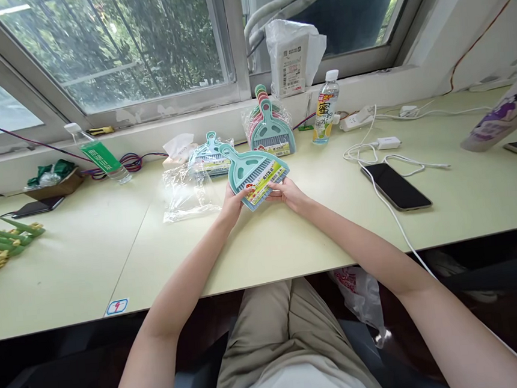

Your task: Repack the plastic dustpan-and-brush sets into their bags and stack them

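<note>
Between my two hands is a teal mini dustpan and brush set [256, 171] with a yellow-green label, tilted above the table. My left hand [236, 203] grips its left lower edge. On the label's lower right side, my right hand [288, 194] holds it with the thumb in front. Flat on the table just left of it lies a clear plastic bag [186, 194]. Behind are more blue dustpan sets [212, 156], partly hidden by the held one. A stack of wrapped dustpan sets [271, 126] in several colours leans by the window sill.
To the right lie a black phone [396, 185], a white cable [378, 189] and a power strip [358, 118]. A drink bottle [324, 108] and a tissue pack [291, 61] stand at the back. Leftward are a tilted green-labelled bottle [100, 156], a small box [55, 184] and green objects [3, 243].
</note>
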The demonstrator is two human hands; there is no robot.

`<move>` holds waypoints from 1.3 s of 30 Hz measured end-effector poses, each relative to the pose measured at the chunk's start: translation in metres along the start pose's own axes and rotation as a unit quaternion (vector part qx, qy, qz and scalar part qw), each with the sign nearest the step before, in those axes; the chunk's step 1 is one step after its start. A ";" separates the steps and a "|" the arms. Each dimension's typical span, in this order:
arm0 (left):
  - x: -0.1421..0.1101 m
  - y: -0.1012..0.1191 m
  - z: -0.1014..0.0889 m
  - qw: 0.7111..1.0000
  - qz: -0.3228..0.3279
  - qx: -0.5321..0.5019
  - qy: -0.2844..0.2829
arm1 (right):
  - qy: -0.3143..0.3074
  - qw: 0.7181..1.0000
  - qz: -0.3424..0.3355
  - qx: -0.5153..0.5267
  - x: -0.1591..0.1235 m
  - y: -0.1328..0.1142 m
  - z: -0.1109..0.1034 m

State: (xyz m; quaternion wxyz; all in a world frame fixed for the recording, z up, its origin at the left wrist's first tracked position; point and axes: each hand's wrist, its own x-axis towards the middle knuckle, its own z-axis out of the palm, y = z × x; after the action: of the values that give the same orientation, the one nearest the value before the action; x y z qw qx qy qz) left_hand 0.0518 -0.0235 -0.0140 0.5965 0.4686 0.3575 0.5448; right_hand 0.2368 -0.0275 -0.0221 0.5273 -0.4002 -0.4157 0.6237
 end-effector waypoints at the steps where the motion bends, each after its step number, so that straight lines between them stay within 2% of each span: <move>1: 0.000 -0.001 0.000 1.000 0.004 0.001 -0.003 | 0.002 1.000 0.001 0.000 0.000 0.000 0.001; 8: 0.000 0.000 0.000 1.000 0.010 0.006 -0.002 | -0.003 1.000 -0.014 0.010 -0.003 0.001 0.004; 19: 0.002 -0.004 0.003 0.998 0.042 0.045 -0.018 | 0.041 0.998 -0.042 0.005 -0.002 -0.003 -0.001; 21: 0.004 -0.002 0.001 0.997 0.039 0.068 -0.006 | 0.044 0.998 -0.053 0.010 -0.002 -0.006 -0.003; 23: 0.006 0.004 -0.004 0.988 0.078 0.125 0.035 | 0.047 0.997 -0.063 0.013 -0.002 -0.009 -0.005; 25: 0.008 0.016 -0.014 0.952 0.164 0.235 0.107 | 0.054 0.996 -0.069 0.012 -0.002 -0.011 -0.008; 27: 0.009 0.031 -0.029 0.876 0.228 0.379 0.192 | 0.061 0.996 -0.071 0.008 -0.002 -0.013 -0.011; 29: 0.012 0.044 -0.047 0.795 0.208 0.513 0.247 | 0.067 0.995 -0.069 0.004 -0.002 -0.015 -0.012; 32: 0.017 0.054 -0.073 0.710 0.137 0.641 0.258 | 0.063 0.996 -0.067 -0.001 -0.003 -0.015 -0.013; 36: 0.023 0.042 -0.093 0.667 0.043 0.714 0.211 | 0.048 0.997 -0.066 -0.011 -0.003 -0.014 -0.011; 39: 0.024 0.031 -0.097 0.660 0.040 0.726 0.186 | 0.038 0.997 -0.064 -0.023 -0.003 -0.012 -0.009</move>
State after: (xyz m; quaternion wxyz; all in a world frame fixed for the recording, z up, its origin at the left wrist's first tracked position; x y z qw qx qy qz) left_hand -0.0453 0.0157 -0.0117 -0.0348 0.6555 0.7242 0.2112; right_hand 0.2496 -0.0281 -0.0137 0.5721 -0.4081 -0.4343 0.5635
